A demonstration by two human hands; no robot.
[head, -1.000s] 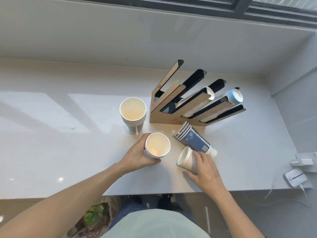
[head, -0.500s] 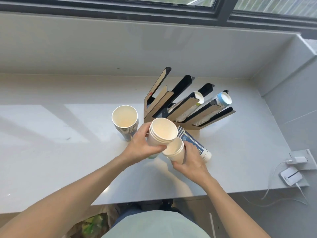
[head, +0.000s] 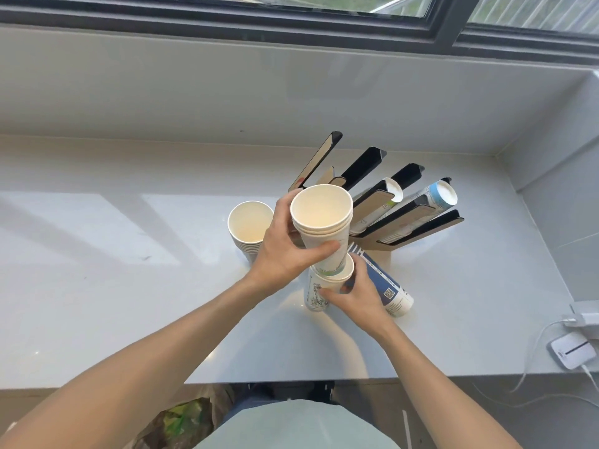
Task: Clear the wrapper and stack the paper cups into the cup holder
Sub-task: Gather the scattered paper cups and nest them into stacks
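I have a short nest of paper cups [head: 321, 222] in my left hand [head: 285, 251], fingers and thumb wrapped firmly round its wall, mouth tilted up toward the camera, and its base is sitting in the mouth of a second cup stack [head: 325, 288] that my right hand [head: 356, 294] is closed around lower down, near the counter [head: 113, 286]. I read this as the two small stacks being merged into one before loading. Just to the right of my right hand a blue-printed stack [head: 385, 286] lies on its side on the counter, and to the left of my left hand another nest of cups [head: 249, 226] stands upright, mouth open. Behind all of it the cup holder [head: 408, 218] fans out its slanted channels: the two right-hand channels each carry a column of cups, while the two channels toward the left look empty from here. So I'd judge the job partly done, with two columns racked and four loose groups left to combine and slide in. I can't pick out a wrapper on the counter; there is a crumpled bag [head: 181, 419] low down by my legs, but whether the wrapper went there I cannot tell. A small white device [head: 572, 350] with cables sits well apart at the far right.
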